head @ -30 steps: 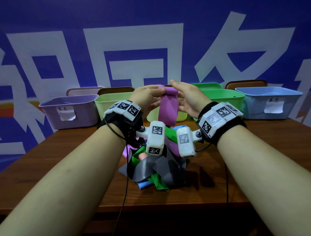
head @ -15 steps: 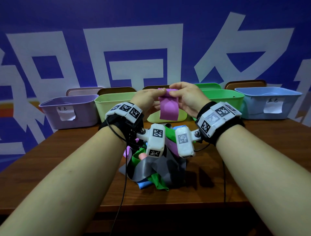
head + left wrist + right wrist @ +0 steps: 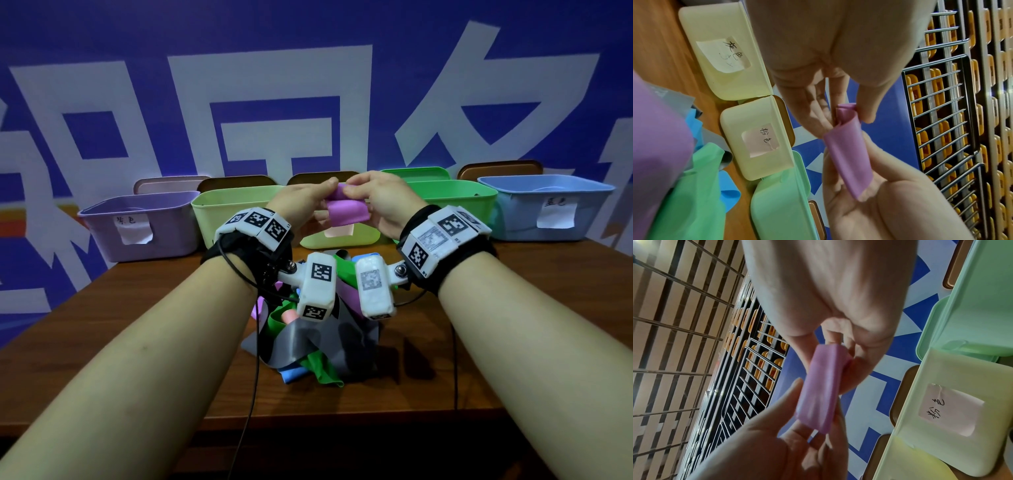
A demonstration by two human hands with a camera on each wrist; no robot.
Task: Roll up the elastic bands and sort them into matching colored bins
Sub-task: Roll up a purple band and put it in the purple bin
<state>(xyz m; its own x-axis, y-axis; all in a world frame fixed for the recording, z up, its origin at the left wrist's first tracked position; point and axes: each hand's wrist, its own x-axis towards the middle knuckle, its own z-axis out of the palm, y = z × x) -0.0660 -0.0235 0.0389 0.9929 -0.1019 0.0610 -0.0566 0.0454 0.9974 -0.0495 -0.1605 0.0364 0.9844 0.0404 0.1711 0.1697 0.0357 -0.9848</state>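
Purple elastic band [image 3: 346, 212], mostly wound into a short roll, held in the air above the counter [image 3: 144, 308], in front of the row of bins. Left hand [image 3: 301, 202] pinches one end of the roll between thumb and fingers; right hand [image 3: 380, 202] grips the other end, fingers curled round it. The left wrist view shows the band's loose flap at the left thumb tip. Below the wrists, a tangled pile of bands [image 3: 315, 342] lies on the counter: grey, green, blue, pink and purple strips overlapping. Bins at the back edge, left to right: purple bin [image 3: 102, 226], pale yellow-green bin [image 3: 226, 205], green bin [image 3: 455, 198], blue bin [image 3: 513, 219]. Paper labels with handwriting on the bin fronts.
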